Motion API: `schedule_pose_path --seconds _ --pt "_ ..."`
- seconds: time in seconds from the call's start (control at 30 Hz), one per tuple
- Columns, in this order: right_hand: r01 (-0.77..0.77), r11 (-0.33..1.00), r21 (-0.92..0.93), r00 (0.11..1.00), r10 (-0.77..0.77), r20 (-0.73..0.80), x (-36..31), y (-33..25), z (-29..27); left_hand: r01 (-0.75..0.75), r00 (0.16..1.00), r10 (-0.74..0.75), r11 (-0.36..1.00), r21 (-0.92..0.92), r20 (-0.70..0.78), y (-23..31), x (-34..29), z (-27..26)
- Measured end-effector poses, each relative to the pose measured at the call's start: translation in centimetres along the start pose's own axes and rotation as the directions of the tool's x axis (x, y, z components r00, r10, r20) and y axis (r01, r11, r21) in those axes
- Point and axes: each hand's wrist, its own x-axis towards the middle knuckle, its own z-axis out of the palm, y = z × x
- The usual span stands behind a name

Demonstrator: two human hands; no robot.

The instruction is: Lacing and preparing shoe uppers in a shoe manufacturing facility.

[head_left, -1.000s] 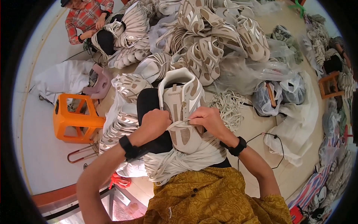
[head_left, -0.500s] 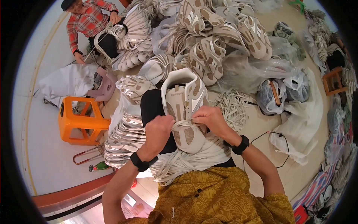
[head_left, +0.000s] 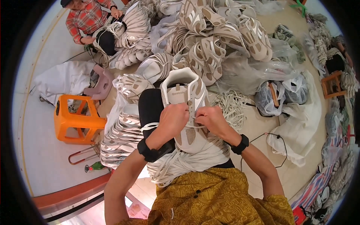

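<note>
A beige and white shoe upper (head_left: 190, 141) rests over my lap, its toe toward me and its padded collar away. My left hand (head_left: 173, 119) is closed over the tongue beside the eyelets, pinching a white shoelace (head_left: 150, 126) whose loose part hangs over the black thigh at left. At the other eyelet edge, my right hand (head_left: 210, 118) pinches the lace between thumb and fingers. The lace crosses the upper below the hands. What lies right at the fingertips is mostly hidden. A thick bundle of white laces (head_left: 170, 167) lies across my lap under the toe.
Stacked uppers (head_left: 122, 140) stand at my left, beside an orange stool (head_left: 60, 120). A large heap of uppers (head_left: 210, 56) lies ahead. Loose laces (head_left: 231, 110) and plastic bags (head_left: 270, 99) are at right. A person in a plaid shirt (head_left: 87, 20) works at far left.
My left hand has moved right and up, onto the tongue by the eyelets. A lace now trails out left over the thigh. The right hand stays at the eyelet edge.
</note>
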Motion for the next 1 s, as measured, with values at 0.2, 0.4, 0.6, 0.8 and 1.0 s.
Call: schedule_pose_path --seconds 0.2,0.4,0.6,0.8,1.0 --pt "0.229 0.84 -0.492 0.973 -0.212 0.092 1.3 -1.0 0.5 -0.083 0.995 0.078 0.993 -0.083 -0.059 0.5 0.0 0.5" --pt "0.371 0.763 -0.53 0.922 -0.372 0.11 -0.2 1.2 0.1 -0.14 0.984 0.147 0.987 -0.079 0.097 -0.7 0.6 0.0" --pt "0.192 0.961 -0.199 0.981 -0.192 0.022 0.2 0.6 -0.6 -0.274 0.944 0.262 0.961 0.032 0.2 -0.6 1.5 0.1" --pt "0.348 0.899 -0.266 0.936 -0.35 0.042 1.5 -1.6 -1.4 -0.376 0.926 0.36 0.853 0.362 0.112 -0.5 0.1 -1.8" --pt "0.335 0.906 -0.258 0.941 -0.31 0.133 1.5 -1.9 -1.5 -0.005 0.933 -0.016 0.998 -0.057 -0.361 -5.1 -1.1 -8.2"
